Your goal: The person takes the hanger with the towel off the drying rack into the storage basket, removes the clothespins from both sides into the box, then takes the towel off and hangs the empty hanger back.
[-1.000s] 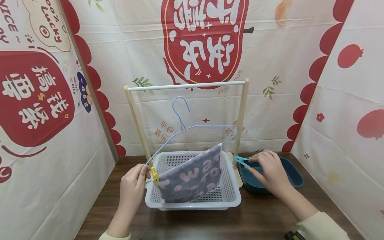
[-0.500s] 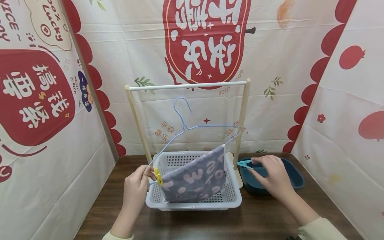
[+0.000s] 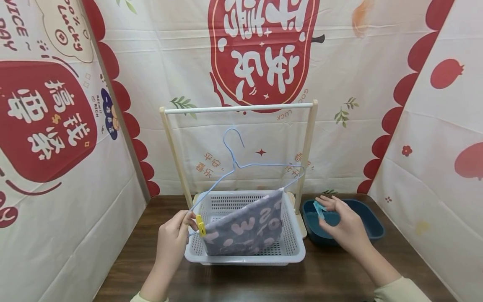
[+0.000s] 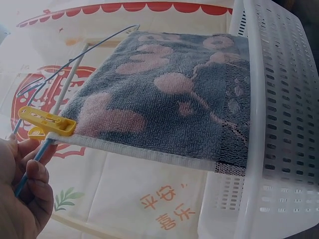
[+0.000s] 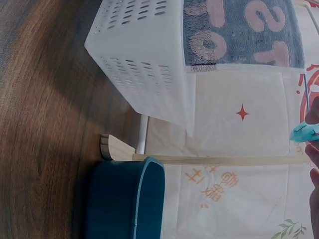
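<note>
My left hand (image 3: 174,235) grips the left end of a blue wire clothes hanger (image 3: 260,165), its hook upward. Over the hanger's lower bar hangs a grey towel (image 3: 245,230) with pink letters. A yellow clothespin (image 4: 47,121) clamps the towel's corner to the bar beside my left fingers. The towel slants down into a white perforated basket (image 3: 245,260). My right hand (image 3: 345,222) pinches a turquoise clothespin (image 3: 320,208) between thumb and fingers, above a dark blue bin. In the right wrist view, this clothespin and the fingertips show only at the right edge.
A wooden rack (image 3: 241,108) with a white crossbar stands behind the basket. The dark blue bin (image 5: 124,199) sits right of the basket, by the rack's foot. The brown table (image 3: 226,285) is enclosed by printed white cloth walls (image 3: 422,201).
The hanger and towel have sunk a little and shifted slightly right with my left hand. My right hand has turned the turquoise clothespin from pointing left to a steeper angle.
</note>
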A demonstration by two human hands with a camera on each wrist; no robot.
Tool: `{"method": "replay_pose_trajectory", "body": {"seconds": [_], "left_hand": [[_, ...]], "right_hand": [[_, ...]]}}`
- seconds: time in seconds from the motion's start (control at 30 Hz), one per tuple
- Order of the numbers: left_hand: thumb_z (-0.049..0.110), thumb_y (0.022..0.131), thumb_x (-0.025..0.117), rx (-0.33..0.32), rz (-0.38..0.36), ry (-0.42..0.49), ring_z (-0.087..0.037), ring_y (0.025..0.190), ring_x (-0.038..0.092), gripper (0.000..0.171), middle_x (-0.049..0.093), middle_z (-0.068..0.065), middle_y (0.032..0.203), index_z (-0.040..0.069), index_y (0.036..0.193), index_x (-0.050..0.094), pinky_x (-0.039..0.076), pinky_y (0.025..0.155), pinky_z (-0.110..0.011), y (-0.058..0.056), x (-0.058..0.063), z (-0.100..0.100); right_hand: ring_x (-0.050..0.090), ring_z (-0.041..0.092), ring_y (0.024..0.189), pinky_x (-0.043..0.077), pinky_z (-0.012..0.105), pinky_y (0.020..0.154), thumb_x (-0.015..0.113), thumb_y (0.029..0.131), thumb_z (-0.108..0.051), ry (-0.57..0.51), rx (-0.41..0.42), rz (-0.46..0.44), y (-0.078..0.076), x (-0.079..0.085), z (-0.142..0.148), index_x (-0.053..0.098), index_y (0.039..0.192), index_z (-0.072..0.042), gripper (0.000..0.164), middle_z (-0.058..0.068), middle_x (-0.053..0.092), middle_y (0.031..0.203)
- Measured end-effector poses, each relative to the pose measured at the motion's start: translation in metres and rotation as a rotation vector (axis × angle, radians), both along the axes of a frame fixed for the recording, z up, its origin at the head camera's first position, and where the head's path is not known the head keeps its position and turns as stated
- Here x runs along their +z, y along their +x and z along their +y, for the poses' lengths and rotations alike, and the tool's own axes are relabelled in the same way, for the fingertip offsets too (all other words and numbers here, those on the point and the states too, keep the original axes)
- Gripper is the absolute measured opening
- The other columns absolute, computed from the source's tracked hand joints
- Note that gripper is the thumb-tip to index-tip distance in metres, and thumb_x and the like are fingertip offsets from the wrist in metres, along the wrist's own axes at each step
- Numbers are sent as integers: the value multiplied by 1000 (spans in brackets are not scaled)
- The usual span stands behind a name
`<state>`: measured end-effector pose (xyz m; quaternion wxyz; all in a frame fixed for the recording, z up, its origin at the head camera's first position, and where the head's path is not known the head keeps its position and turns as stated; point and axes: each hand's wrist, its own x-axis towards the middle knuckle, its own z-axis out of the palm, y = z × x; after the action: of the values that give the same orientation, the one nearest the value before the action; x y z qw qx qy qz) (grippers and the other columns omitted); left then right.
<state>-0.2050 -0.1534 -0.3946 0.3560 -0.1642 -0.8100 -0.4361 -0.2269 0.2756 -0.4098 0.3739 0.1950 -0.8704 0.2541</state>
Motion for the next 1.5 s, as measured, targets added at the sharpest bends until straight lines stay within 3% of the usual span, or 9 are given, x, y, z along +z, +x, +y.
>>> {"method": "replay_pose_trajectory", "body": {"seconds": [0.1, 0.33, 0.53, 0.7, 0.8, 1.0, 1.1, 1.3, 1.5], "left_hand": [[2, 95, 62, -8, -2, 2, 0, 42, 40, 11, 61, 8, 65, 8, 85, 63, 36, 40, -18, 0, 0, 0], [2, 94, 62, -6, -13, -5, 0, 42, 40, 10, 62, 7, 65, 7, 86, 63, 36, 39, -18, 1, -1, 0], [1, 94, 62, -4, -13, -6, -1, 42, 39, 9, 62, 7, 65, 5, 86, 63, 37, 39, -18, 1, -1, 0], [2, 94, 61, -3, -7, -3, 0, 42, 40, 11, 61, 7, 65, 7, 85, 63, 36, 39, -18, 0, -2, 0], [2, 95, 61, 1, -18, 2, 0, 42, 40, 12, 61, 8, 65, 9, 85, 63, 37, 39, -18, 1, -2, 2], [4, 95, 61, -3, -36, 10, -1, 42, 41, 12, 60, 10, 64, 10, 85, 63, 37, 39, -19, 1, -4, 3], [4, 95, 61, -5, -36, 8, -1, 42, 41, 13, 60, 11, 64, 10, 84, 63, 37, 39, -19, 0, -5, 3], [5, 96, 61, -4, -36, 13, -1, 42, 41, 13, 60, 10, 64, 11, 84, 63, 38, 40, -19, 1, -6, 5], [4, 96, 60, -6, -31, 13, 0, 42, 41, 15, 60, 9, 64, 12, 84, 64, 37, 40, -19, 0, -6, 9]], "right_hand": [[60, 38, 109, 26, 6, 96, 85, 62, 6, 13, 21, 24, -1, -1, 1, 59, 93, -2, 41, 14, 69, 113], [64, 25, 88, 31, 0, 86, 86, 64, 2, 18, -14, 25, -3, -5, 3, 62, 101, -1, 44, 10, 71, 98], [58, 15, 77, 40, 5, 75, 89, 62, 0, 64, 7, 63, -6, -8, 7, 70, 106, -3, 48, 3, 68, 87], [54, 11, 75, 40, 7, 69, 90, 62, -3, 87, -14, 54, -9, -11, 11, 72, 106, -4, 47, -3, 64, 83], [53, 10, 75, 43, 11, 67, 90, 63, -6, 108, -48, 17, -12, -15, 16, 72, 105, -5, 46, -3, 63, 83], [58, 17, 80, 53, 40, 67, 88, 70, -14, 175, -87, -95, -21, -30, 30, 72, 106, -5, 40, 1, 65, 85], [60, 24, 84, 54, 48, 71, 85, 74, -15, 189, -95, -178, -26, -38, 38, 71, 108, -4, 38, 5, 67, 90], [61, 26, 86, 54, 50, 74, 80, 82, -17, 147, -115, -372, -40, -51, 50, 67, 112, -2, 36, 11, 68, 97], [63, 27, 84, 54, 50, 74, 77, 84, -13, 144, -130, -465, -57, -61, 57, 65, 112, -1, 33, 14, 68, 98]]}}
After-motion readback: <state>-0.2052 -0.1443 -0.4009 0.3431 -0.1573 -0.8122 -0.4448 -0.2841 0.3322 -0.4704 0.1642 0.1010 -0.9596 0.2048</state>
